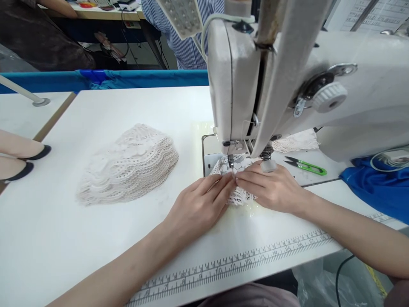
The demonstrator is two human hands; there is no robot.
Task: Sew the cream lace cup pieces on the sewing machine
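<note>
Sewing machine [234, 85] looms upper right. White lace [239, 198] sits right of frame centre, at presser foot [230, 161]. I see left hand [204, 198] and right hand [271, 185], fingertips on lace, thumbs hidden; cannot tell whether pinching. Looks light, soft, snag-prone; I'd hold near edge.

1. Table [105, 247]: white top, filling the middle and lower frame.
2. Ruler strip [230, 265]: black ticks and numerals, along the near edge, lower centre to right.
3. Lace pile [134, 166]: off-white, many layers, left of centre.
4. Sewing machine [236, 85]: pale body, upper centre to right.
5. Lace piece [240, 197]: white, under the needle, centre, partly hidden.
6. Second lace piece [298, 140]: off-white, right of centre, partly hidden.
7. Snips [309, 167]: green handles, dark blades, right of centre.
8. Blue cloth [377, 183]: crumpled, right edge.
</note>
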